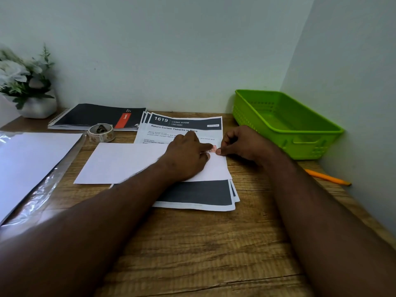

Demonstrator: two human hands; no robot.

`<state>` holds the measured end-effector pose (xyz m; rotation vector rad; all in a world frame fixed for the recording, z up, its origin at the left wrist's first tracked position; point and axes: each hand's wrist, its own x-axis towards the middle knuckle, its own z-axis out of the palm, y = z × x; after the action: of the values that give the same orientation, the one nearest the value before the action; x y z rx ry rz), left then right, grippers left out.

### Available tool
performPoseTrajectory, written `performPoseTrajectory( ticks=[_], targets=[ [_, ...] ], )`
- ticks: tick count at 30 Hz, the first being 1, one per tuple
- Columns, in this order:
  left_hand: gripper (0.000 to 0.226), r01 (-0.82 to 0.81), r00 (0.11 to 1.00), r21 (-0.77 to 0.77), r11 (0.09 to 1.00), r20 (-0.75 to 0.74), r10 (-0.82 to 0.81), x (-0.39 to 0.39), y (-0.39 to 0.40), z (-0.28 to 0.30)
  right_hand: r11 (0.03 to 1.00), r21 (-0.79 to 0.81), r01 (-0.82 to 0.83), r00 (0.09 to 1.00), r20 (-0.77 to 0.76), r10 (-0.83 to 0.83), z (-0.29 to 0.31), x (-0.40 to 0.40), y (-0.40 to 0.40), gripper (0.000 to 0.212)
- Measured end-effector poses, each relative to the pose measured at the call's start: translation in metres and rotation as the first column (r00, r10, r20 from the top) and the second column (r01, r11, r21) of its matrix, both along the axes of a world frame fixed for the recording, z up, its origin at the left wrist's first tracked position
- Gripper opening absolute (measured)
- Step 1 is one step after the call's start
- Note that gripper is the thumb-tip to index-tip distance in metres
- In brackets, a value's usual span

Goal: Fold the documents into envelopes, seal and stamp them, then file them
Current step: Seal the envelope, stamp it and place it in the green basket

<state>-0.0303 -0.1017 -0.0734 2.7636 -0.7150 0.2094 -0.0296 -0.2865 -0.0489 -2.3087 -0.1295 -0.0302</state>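
Observation:
A white envelope lies across a small stack of printed documents in the middle of the wooden desk. A small reddish stamp sits at the envelope's top right corner. My left hand lies on the envelope with its fingertips pressing on the stamp. My right hand pinches the envelope's corner beside the stamp with thumb and forefinger. A roll of stamps stands to the left of the documents.
A green plastic basket stands at the back right against the wall. An orange pencil lies in front of it. A pack of envelopes in clear wrap is at the left, a spiral notebook and a flower pot behind.

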Motion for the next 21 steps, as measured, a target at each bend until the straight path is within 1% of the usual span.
performPoseTrajectory(
  ticks=[2, 4, 6, 8, 10, 12, 15, 16, 18, 21],
  targets=[
    [0.043, -0.012, 1.000, 0.049, 0.999, 0.025, 0.011, 0.000, -0.002, -0.001, 0.999, -0.002, -0.053, 0.997, -0.053, 0.053, 0.004, -0.001, -0.001, 0.020],
    [0.045, -0.023, 0.998, 0.102, 0.995, 0.057, 0.017, -0.002, -0.005, -0.001, 0.993, 0.077, -0.085, 0.992, -0.092, 0.092, 0.003, -0.004, -0.001, 0.017],
    [0.045, -0.021, 0.997, 0.117, 0.993, 0.079, 0.012, -0.003, -0.005, -0.003, 0.989, 0.151, -0.013, 0.999, -0.049, 0.021, -0.001, -0.005, 0.003, 0.020],
    [0.044, -0.010, 0.997, 0.101, 0.995, 0.073, 0.003, -0.003, -0.004, -0.004, 0.985, 0.157, 0.069, 0.997, 0.034, -0.075, -0.007, -0.004, 0.010, 0.027],
    [0.046, -0.013, 0.998, 0.064, 0.998, 0.056, 0.010, -0.002, -0.003, -0.005, 0.989, 0.121, 0.085, 0.993, 0.071, -0.094, -0.009, -0.001, 0.016, 0.032],
    [0.053, -0.042, 0.999, 0.002, 0.999, 0.026, 0.042, 0.000, -0.002, -0.006, 0.992, 0.078, 0.098, 0.992, 0.075, -0.103, -0.009, 0.003, 0.018, 0.033],
    [0.066, -0.047, 0.999, -0.100, 0.994, -0.009, 0.047, 0.002, 0.000, -0.008, 0.983, 0.046, 0.176, 0.981, 0.068, -0.179, -0.009, 0.010, 0.019, 0.034],
    [0.068, -0.041, 0.999, -0.109, 0.993, -0.010, 0.040, 0.002, 0.000, -0.008, 0.978, 0.009, 0.207, 0.975, 0.083, -0.207, -0.010, 0.012, 0.020, 0.035],
    [0.072, -0.032, 0.999, -0.100, 0.995, -0.006, 0.031, 0.003, 0.001, -0.008, 0.955, -0.120, 0.270, 0.956, 0.152, -0.251, -0.013, 0.017, 0.023, 0.038],
    [0.076, -0.030, 1.000, -0.089, 0.996, 0.006, 0.031, 0.002, 0.002, -0.007, 0.882, -0.273, 0.384, 0.914, 0.251, -0.320, -0.017, 0.019, 0.030, 0.044]
  ],
)
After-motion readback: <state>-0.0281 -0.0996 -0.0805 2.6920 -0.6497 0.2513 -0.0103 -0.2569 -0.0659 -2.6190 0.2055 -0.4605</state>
